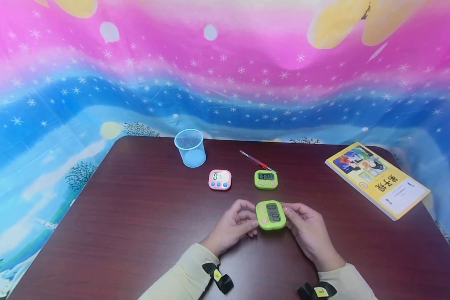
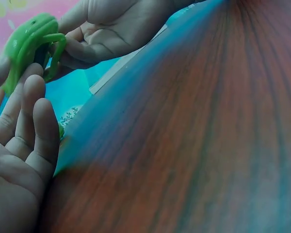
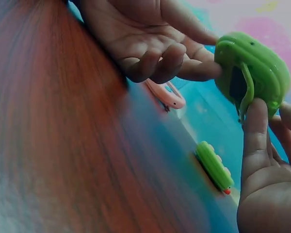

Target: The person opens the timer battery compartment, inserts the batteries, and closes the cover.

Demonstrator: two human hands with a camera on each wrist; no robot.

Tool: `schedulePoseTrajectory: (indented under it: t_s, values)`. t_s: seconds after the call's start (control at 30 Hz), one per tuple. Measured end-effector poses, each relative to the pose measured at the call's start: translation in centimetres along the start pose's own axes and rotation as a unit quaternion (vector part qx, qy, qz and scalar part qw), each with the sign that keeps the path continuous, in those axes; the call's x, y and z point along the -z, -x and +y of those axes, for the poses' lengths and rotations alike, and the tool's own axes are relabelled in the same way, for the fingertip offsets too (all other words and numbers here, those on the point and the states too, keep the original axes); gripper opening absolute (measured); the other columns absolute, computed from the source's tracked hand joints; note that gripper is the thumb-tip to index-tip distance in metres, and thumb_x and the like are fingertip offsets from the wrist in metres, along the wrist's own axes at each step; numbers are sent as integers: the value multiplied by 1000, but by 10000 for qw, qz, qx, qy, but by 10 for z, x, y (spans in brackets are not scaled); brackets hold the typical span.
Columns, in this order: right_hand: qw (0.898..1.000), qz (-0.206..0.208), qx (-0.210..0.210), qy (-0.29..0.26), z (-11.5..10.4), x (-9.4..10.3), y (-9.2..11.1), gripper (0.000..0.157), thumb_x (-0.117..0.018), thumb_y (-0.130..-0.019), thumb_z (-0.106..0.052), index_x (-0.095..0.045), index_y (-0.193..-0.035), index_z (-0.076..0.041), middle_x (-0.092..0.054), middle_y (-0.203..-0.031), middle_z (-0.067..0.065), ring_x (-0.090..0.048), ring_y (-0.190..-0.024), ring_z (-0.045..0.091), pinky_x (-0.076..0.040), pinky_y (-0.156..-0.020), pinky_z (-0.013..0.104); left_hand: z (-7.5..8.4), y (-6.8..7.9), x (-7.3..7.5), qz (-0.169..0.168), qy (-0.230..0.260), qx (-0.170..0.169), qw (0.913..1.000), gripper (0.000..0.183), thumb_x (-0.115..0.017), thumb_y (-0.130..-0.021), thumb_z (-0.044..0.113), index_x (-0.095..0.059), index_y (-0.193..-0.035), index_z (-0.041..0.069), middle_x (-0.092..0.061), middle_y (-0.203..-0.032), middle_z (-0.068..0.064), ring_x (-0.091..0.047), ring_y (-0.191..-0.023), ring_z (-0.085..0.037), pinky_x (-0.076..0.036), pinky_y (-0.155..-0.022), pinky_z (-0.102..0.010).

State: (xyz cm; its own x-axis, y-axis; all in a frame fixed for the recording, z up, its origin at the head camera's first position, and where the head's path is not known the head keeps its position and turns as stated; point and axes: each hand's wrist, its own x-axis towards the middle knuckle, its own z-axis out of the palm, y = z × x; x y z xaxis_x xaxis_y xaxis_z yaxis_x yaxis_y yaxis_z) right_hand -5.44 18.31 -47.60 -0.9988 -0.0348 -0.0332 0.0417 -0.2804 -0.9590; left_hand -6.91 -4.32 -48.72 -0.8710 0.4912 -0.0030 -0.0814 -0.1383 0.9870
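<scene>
A green digital timer (image 1: 271,215) is held up over the table between both hands, its screen turned sideways in the head view. My left hand (image 1: 237,225) pinches its left edge between thumb and fingers. On the opposite edge, my right hand (image 1: 308,228) grips it, thumb in front and fingers behind. The timer's back (image 3: 254,73) shows in the right wrist view, with a green stand (image 3: 247,90) sticking out and a dark patch beside it. Just beyond lie a second green timer (image 1: 266,179) and a pink timer (image 1: 220,180), both face up.
A light blue mesh pen cup (image 1: 191,150) stands near the table's back edge. A red pen (image 1: 257,161) lies behind the second green timer. At the right edge rests a yellow book (image 1: 378,179). Patterned cloth (image 1: 225,83) hangs behind the dark wooden table (image 1: 135,216).
</scene>
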Motion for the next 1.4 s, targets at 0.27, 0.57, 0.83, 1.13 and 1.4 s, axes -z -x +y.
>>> schedulePoseTrajectory:
  t_s: [0.27, 0.57, 0.83, 1.13, 1.4]
  values:
    - [9904, -708, 209, 1165, -2, -11, 5, 33, -59, -102, -14, -67, -114, 15, -72, -112, 8, -65, -111, 15, -54, -95, 26, 3, 1, 3, -947, -737, -153, 9927, 94, -82, -80, -2, -28, -157, 13, -69, -110, -4, -67, -88, -11, -59, -78, -26]
    - [9773, -812, 753, 1806, -1, -15, 5, 28, -61, -99, -7, -66, -123, 7, -63, -125, 19, -60, -116, 11, -50, -96, 18, 4, 2, 4, -836, -749, -300, 9932, 79, -80, -81, -5, -40, -146, 15, -66, -124, -7, -68, -100, -12, -60, -82, -31]
    - [9718, -939, 896, 1968, 6, -8, 4, 83, -77, -83, 6, -30, -152, 3, -57, -127, 25, -65, -96, 15, -59, -80, 24, 1, -2, 2, -236, -364, -234, 9988, 81, -70, -85, -11, -31, -152, 10, -59, -135, -12, -65, -110, -16, -58, -88, -28]
    - [9396, -616, 1361, 3080, 10, 17, 2, 71, -83, -78, 2, -50, -141, -4, -71, -100, 10, -69, -82, 10, -59, -69, 23, -12, -19, -23, 383, -1140, -492, 9915, 78, -69, -88, -8, -35, -155, 13, -58, -129, -9, -64, -89, -7, -59, -79, -22]
    - [9223, -110, 1472, 3571, 4, 36, -15, 69, -78, -84, 4, -45, -145, 2, -68, -114, 21, -66, -91, 2, -57, -75, 16, -13, -51, -53, 1404, -2270, -895, 9596, 78, -76, -85, -4, -43, -153, 14, -52, -125, -10, -61, -85, 0, -57, -77, -15]
